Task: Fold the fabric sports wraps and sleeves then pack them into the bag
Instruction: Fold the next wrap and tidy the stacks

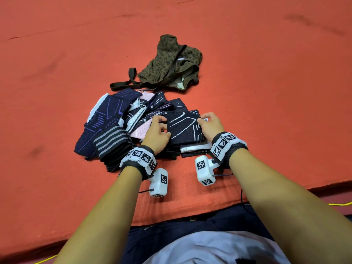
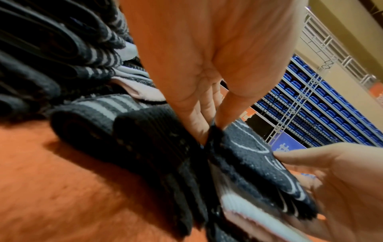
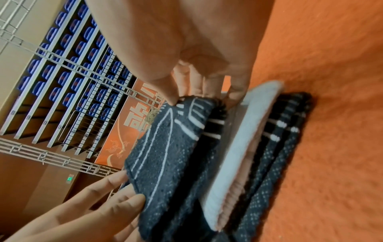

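Observation:
A dark navy sleeve with white lines (image 1: 185,126) lies on top of a small stack of folded pieces on the orange mat. My left hand (image 1: 158,130) pinches its left edge, seen close up as the sleeve (image 2: 244,147) between thumb and fingers. My right hand (image 1: 208,123) pinches the far right corner of the same sleeve (image 3: 165,147). To the left spreads a loose heap of navy, pink and striped wraps (image 1: 110,124). The leopard-print bag (image 1: 171,63) lies slumped beyond the heap, its strap trailing left.
The orange mat (image 1: 266,92) stretches wide on all sides. Its front edge (image 1: 190,216) runs just before my lap. A yellow cable (image 1: 339,204) lies on the floor at the right. Blue stadium seats and white railings (image 3: 72,73) show behind.

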The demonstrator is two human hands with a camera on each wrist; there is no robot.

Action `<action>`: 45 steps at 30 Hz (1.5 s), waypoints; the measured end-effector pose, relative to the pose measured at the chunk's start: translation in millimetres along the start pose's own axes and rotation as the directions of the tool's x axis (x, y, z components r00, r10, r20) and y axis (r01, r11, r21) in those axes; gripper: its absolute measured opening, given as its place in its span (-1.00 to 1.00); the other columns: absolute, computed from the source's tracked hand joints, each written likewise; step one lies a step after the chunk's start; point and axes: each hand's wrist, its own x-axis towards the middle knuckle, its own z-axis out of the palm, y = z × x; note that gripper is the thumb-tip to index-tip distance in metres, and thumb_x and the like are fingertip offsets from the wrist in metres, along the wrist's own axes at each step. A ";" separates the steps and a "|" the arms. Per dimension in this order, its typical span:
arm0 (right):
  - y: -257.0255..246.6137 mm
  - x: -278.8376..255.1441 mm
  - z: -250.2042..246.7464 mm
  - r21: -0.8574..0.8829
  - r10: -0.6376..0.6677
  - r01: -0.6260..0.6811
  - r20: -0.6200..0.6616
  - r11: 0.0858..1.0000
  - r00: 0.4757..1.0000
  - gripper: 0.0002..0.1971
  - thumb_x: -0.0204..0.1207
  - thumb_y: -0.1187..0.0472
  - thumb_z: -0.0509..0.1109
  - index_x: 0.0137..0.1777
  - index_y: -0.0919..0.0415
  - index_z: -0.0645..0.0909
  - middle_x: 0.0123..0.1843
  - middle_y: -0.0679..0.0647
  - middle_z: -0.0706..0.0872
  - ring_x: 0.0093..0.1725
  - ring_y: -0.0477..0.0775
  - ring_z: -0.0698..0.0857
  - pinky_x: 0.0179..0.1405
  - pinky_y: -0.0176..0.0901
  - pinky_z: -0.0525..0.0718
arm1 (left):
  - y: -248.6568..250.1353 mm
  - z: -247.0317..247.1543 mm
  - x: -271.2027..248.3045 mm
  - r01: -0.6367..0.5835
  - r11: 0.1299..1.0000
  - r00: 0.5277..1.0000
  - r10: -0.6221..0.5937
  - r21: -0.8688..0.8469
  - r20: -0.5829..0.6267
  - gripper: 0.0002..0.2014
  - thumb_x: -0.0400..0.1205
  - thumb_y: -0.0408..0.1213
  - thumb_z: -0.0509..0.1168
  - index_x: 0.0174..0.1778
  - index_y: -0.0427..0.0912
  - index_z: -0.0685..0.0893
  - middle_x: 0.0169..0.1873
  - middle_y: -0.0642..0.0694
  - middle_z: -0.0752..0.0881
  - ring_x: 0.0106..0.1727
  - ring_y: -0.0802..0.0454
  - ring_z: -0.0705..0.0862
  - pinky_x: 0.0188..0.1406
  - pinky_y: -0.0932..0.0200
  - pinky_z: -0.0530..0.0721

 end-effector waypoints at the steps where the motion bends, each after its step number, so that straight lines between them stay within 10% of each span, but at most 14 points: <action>1: 0.8 1.2 -2.0 -0.018 0.005 -0.006 -0.017 1.000 1.000 -0.91 0.63 0.20 0.35 0.09 0.07 0.55 0.02 0.08 0.72 0.00 0.17 0.72 -0.05 -0.04 0.65 | 2.0 1.3 -1.3 -0.008 1.000 1.000 0.009 -0.015 0.020 -0.57 0.61 -0.63 0.24 0.24 -0.07 0.36 -0.14 -0.06 0.66 -0.23 0.01 0.65 -0.08 -0.04 0.70; 10: -1.4 -0.2 -15.2 -0.377 -0.026 0.019 -0.014 0.926 1.000 -0.71 0.50 0.39 0.26 0.19 0.14 0.54 0.07 0.16 0.70 0.06 0.28 0.72 -0.05 -0.04 0.64 | 5.4 15.6 -0.3 -0.092 0.934 0.988 0.043 0.345 0.147 -0.49 0.55 -0.47 0.38 0.43 -0.07 0.60 0.29 -0.15 0.60 0.15 -0.07 0.70 0.38 0.02 0.61; 14: -10.3 -7.6 -7.6 -0.585 -0.208 0.174 0.010 0.792 0.978 -0.62 0.43 0.38 0.27 0.26 0.20 0.51 0.23 0.22 0.53 0.19 0.32 0.60 0.20 0.13 0.63 | 6.2 14.8 -2.0 -0.122 0.895 0.986 0.058 0.430 0.159 -0.47 0.59 -0.40 0.40 0.51 -0.05 0.58 0.26 -0.08 0.56 0.18 0.09 0.57 0.24 0.32 0.43; 20: -14.9 -17.3 28.5 -0.502 -0.267 0.422 0.353 0.755 0.897 -0.72 0.48 0.32 0.33 0.17 0.09 0.55 0.14 0.13 0.64 0.11 0.21 0.66 0.19 0.06 0.63 | 0.6 -6.6 2.3 -0.140 0.851 0.990 0.131 0.506 0.055 -0.59 0.51 -0.49 0.35 0.28 -0.12 0.69 0.13 -0.16 0.63 0.01 0.05 0.61 0.13 0.28 0.52; 33: -9.9 -21.8 52.2 -0.567 -0.229 0.502 0.484 0.653 0.844 -0.60 0.49 0.22 0.40 0.34 0.08 0.56 0.29 0.12 0.52 0.18 0.23 0.66 0.19 0.09 0.66 | -22.3 -21.2 -0.3 -0.088 0.704 0.994 0.016 0.705 0.108 -0.42 0.49 -0.05 0.47 0.44 -0.11 0.58 0.25 -0.22 0.62 0.34 -0.21 0.53 0.44 -0.02 0.43; 45: -18.5 -22.4 61.1 -0.618 -0.164 0.584 0.600 0.526 0.783 -0.41 0.49 0.30 0.31 0.55 0.02 0.45 0.38 0.10 0.63 0.33 0.22 0.65 0.24 0.15 0.68 | -10.7 -33.1 -5.1 -0.149 0.791 0.979 0.202 0.593 -0.023 -0.68 0.51 -0.48 0.36 0.14 -0.11 0.76 0.14 -0.13 0.71 0.22 -0.06 0.63 0.16 0.35 0.36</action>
